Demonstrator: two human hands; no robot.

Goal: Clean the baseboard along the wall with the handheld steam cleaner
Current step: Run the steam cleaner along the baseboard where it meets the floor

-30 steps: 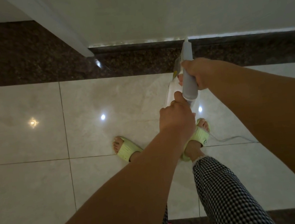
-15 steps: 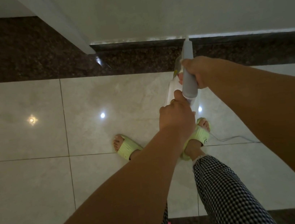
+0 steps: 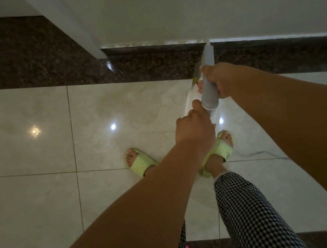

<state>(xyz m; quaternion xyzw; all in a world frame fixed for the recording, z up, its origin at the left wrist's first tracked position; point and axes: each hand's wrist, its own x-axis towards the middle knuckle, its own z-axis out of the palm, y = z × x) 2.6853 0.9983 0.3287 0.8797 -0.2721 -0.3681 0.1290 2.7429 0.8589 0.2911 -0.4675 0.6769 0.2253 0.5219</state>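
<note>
Grey-and-white plastic handheld steam cleaner (image 3: 208, 88), rigid and probably light: the right hand (image 3: 218, 80) wraps its grey barrel, the left hand (image 3: 193, 128) grips the rear end. Long axis runs away from the person, nozzle tip meeting the dark speckled stone baseboard (image 3: 168, 48) at the floor's far edge.

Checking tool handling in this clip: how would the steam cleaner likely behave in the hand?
The steam cleaner looks rigid, a hard plastic body. Both the right hand and left hand grip it, suggesting some weight. Its trailing cord may tug slightly.
</note>
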